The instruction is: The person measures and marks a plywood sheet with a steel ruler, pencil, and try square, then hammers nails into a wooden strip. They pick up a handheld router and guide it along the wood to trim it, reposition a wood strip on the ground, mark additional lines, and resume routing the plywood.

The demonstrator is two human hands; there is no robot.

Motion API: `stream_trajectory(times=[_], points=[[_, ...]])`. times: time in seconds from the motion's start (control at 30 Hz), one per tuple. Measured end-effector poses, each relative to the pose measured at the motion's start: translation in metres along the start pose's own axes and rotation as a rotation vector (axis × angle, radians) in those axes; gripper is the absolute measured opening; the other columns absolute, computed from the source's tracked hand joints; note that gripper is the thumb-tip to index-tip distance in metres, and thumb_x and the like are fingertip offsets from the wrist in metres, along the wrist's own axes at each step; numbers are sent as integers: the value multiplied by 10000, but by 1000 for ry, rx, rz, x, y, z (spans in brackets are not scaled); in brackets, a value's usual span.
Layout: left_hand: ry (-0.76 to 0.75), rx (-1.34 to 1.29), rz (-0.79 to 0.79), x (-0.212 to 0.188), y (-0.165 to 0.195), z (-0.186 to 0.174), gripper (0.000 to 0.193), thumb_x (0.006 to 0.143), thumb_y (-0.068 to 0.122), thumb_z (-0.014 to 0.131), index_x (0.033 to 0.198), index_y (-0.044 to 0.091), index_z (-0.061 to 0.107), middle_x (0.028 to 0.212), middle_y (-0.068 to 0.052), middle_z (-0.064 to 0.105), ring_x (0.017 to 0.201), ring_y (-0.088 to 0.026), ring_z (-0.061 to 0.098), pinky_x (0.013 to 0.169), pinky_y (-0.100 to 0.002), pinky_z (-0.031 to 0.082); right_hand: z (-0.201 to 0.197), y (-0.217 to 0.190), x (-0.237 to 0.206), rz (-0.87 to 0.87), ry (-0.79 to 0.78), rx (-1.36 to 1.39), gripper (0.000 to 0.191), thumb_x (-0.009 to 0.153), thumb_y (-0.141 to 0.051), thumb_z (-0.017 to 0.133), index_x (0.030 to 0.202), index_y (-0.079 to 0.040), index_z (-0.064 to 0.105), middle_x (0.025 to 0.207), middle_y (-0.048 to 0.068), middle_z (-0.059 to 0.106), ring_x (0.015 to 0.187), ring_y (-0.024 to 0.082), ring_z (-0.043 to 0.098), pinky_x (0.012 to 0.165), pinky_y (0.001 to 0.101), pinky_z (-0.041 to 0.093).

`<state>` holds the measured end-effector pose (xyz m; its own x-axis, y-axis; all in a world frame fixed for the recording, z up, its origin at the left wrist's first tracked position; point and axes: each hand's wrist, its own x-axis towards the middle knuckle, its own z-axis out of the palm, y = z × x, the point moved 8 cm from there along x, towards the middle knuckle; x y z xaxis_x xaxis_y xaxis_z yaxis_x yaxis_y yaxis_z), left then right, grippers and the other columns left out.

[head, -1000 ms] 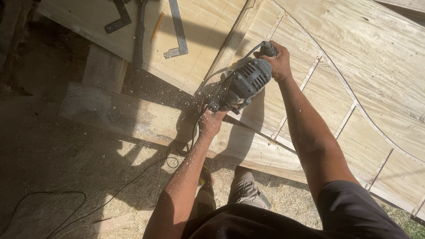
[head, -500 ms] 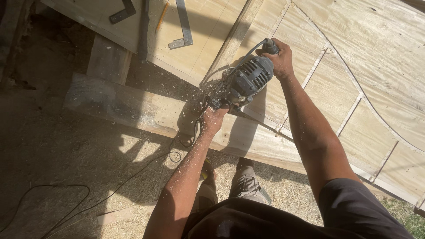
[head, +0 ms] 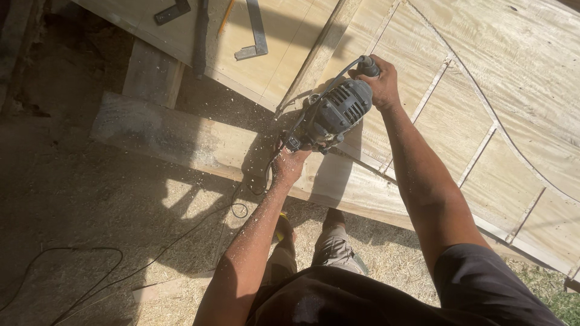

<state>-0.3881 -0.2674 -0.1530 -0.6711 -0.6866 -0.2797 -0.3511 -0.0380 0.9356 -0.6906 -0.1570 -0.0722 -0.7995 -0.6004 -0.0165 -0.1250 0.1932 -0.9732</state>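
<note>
Both your left hand [head: 290, 164] and right hand [head: 377, 75] grip the router [head: 335, 115], now further along the plywood panel [head: 483, 72] edge, chips flying, cut advancing.

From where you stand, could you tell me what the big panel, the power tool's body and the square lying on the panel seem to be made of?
Panel: pale unfinished wood, probably plywood, with visible grain and raised strips.
Power tool: grey matte housing with vent slots, plastic or cast metal; hard to tell.
Square: flat grey metal with a dull sheen.
</note>
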Motion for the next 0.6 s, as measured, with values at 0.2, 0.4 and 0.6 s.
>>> stream_trajectory(times=[0.2, 0.4, 0.6], points=[[9, -59, 74, -5, -1, -4, 645, 760, 208, 839, 1286, 11, 522, 1124, -128, 698, 999, -226, 689, 906, -389, 553, 3, -5, -8, -40, 6, -3, 132, 797, -29, 712, 917, -10, 663, 887, 40, 702, 868, 120, 701, 807, 299, 572], [32, -26, 80, -13, 1, -11, 606, 763, 200, 836, 1265, 18, 548, 1127, -129, 692, 1003, -233, 681, 914, -392, 541, 7, -5, -13, -32, -1, -44, 144, 797, -39, 715, 934, -15, 679, 897, 48, 715, 852, 130, 693, 814, 306, 581], [30, -46, 53, -22, 5, -16, 589, 764, 207, 823, 1254, 32, 547, 1084, -117, 714, 975, -226, 694, 896, -383, 545, 13, -3, -17, -15, -16, -22, 146, 802, -37, 721, 945, -29, 692, 894, 43, 724, 852, 120, 704, 805, 301, 584]])
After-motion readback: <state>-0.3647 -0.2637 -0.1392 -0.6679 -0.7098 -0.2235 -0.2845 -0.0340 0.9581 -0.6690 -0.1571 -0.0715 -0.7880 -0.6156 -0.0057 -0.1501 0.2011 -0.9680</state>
